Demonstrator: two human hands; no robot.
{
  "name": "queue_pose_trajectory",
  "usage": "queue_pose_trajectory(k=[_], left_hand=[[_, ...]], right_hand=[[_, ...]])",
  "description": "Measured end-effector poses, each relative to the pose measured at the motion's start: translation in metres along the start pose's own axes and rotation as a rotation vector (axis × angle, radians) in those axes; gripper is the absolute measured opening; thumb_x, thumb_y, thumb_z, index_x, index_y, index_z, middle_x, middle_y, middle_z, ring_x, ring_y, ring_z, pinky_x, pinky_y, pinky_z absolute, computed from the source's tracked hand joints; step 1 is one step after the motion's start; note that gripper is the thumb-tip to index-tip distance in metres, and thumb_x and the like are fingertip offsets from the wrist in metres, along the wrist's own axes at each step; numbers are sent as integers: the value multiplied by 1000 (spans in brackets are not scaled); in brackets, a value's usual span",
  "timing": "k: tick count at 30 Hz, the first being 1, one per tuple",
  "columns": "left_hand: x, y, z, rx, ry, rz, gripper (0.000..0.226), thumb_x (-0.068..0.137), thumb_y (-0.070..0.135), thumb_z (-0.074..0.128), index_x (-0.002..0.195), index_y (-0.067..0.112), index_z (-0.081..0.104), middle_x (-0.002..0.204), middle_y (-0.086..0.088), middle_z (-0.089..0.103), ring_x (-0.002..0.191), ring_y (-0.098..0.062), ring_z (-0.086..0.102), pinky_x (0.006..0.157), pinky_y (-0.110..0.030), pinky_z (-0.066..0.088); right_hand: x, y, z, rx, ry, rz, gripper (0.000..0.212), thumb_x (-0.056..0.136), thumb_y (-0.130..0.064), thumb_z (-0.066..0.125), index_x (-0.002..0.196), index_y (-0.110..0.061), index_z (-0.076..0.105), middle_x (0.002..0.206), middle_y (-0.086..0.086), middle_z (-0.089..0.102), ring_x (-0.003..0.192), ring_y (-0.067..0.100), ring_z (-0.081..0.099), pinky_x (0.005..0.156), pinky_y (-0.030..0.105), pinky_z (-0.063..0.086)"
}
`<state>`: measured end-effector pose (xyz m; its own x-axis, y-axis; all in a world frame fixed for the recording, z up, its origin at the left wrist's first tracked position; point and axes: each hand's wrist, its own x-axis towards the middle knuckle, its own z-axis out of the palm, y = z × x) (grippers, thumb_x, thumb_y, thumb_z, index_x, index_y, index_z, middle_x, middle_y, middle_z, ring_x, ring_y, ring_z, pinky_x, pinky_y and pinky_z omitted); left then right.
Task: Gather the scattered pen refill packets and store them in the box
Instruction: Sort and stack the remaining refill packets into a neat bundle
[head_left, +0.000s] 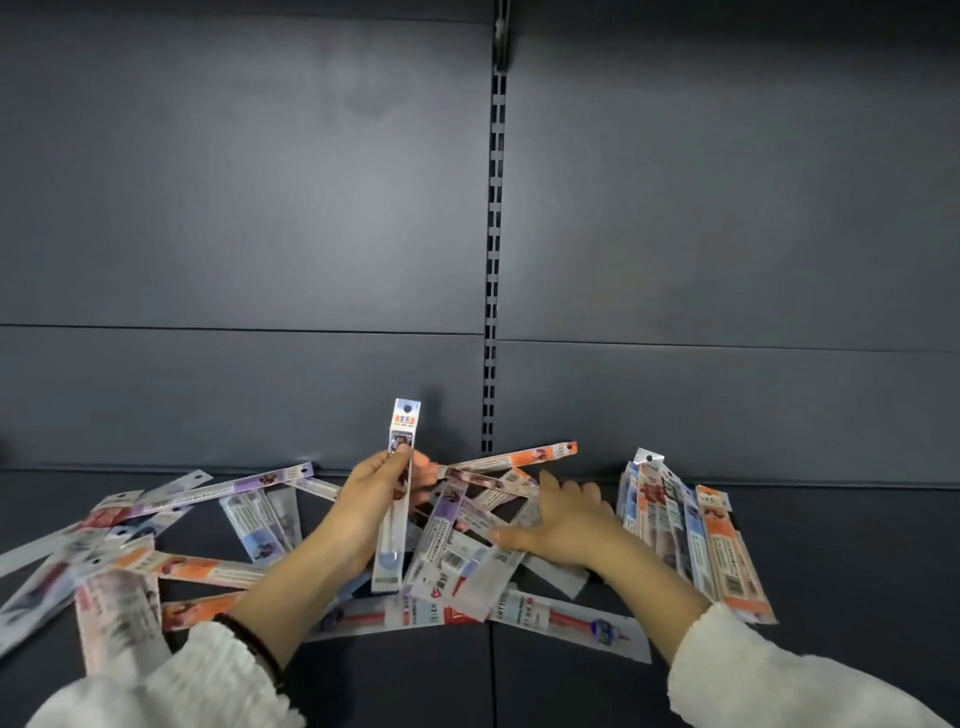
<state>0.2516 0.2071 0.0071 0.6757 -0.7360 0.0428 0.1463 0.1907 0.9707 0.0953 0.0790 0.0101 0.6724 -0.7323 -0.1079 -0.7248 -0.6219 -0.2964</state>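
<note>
- Sleeves (208, 675): 2, white and fleecy, nearest me; a dark band (249, 639) sits on my left wrist.
- Front packet (571, 621): 1, flat on the dark shelf (857, 571), with a red refill inside. Its print is too blurred to read.
- Centre pile (457, 561): several packets crossed over each other. Barcodes and a red block with a white mark show, but no word is legible.
- Right hand (561, 525): palm down on the centre pile, fingers straight and spread, gripping nothing.
- Left hand (374, 499): fingers and thumb curled round 1 held packet (404, 431), which stands upright and clear of the shelf. Its header has a hang hole, an orange block with 2 characters I cannot read for certain, and a small picture below.
- Handling note: I judge it best to rake the pile lengthwise with the flat hand and feed a few packets at a time against the held one, headers all 1 way. The film looks slippery, so a mid-length grip seems safest.
- Leaning stack (654, 499): packets on edge, just right of my right hand. An orange packet (727, 551) with a barcode lies on its outer side.
- Left scatter (234, 486): purple, orange and clear packets spread flat.
- Box: not in view.
- Back panel (260, 208) and slotted upright (493, 260): no writing.
</note>
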Motion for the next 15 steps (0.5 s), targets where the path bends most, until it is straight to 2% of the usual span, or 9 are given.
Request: queue_pose_trajectory(k=[2, 4, 7, 9, 11, 14, 15], left_hand=[[5, 1, 7, -69, -42, -40, 30, 101, 19, 42, 85, 5, 64, 91, -12, 73, 88, -20, 69, 78, -30, 53], [9, 1, 14, -114, -80, -39, 30, 101, 20, 42, 88, 5, 65, 97, -13, 73, 94, -21, 68, 80, -29, 54], [7, 0, 22, -188, -129, -64, 30, 102, 20, 42, 90, 4, 65, 103, -14, 73, 102, -22, 68, 83, -29, 53], [4, -2, 23, -237, -181, -118, 30, 102, 21, 41, 92, 3, 63, 106, -17, 73, 103, -24, 69, 84, -30, 53], [0, -3, 25, -213, -235, -166, 31, 101, 24, 42, 98, 2, 63, 106, -18, 73, 97, -25, 71, 79, -31, 56], [-5, -3, 27, -101, -297, -227, 35, 101, 32, 43, 110, 6, 65, 104, -17, 73, 93, -28, 70, 79, -37, 57], [-7, -3, 27, -109, -325, -236, 35, 101, 33, 43, 112, 9, 66, 102, -17, 74, 92, -28, 71, 80, -39, 57]], right_hand=[[3, 1, -2, 172, -21, -33, 104, 69, -62, 72, 148, -18, 22, 148, 9, 38, 138, 31, 31, 111, 41, 33], [3, 2, -3, 471, -9, -90, 95, 68, -38, 83, 145, -23, 29, 142, 1, 45, 128, 21, 44, 106, 31, 38], [1, -1, -4, 861, 97, -149, 95, 70, -6, 82, 145, -25, 28, 136, 4, 50, 117, 17, 54, 95, 26, 46], [4, -5, -5, 1028, 189, -186, 100, 67, 1, 82, 143, -36, 28, 133, 8, 49, 118, 22, 56, 92, 31, 52], [4, -15, -6, 1160, 248, -227, 101, 64, -2, 85, 136, -47, 30, 133, 6, 45, 116, 22, 56, 87, 33, 55], [3, -30, -5, 1226, 306, -295, 99, 65, -3, 85, 133, -49, 30, 128, 0, 47, 106, 16, 60, 72, 29, 59], [1, -35, -5, 1211, 341, -327, 97, 66, -3, 84, 134, -48, 30, 129, -1, 48, 106, 16, 62, 72, 32, 61]])
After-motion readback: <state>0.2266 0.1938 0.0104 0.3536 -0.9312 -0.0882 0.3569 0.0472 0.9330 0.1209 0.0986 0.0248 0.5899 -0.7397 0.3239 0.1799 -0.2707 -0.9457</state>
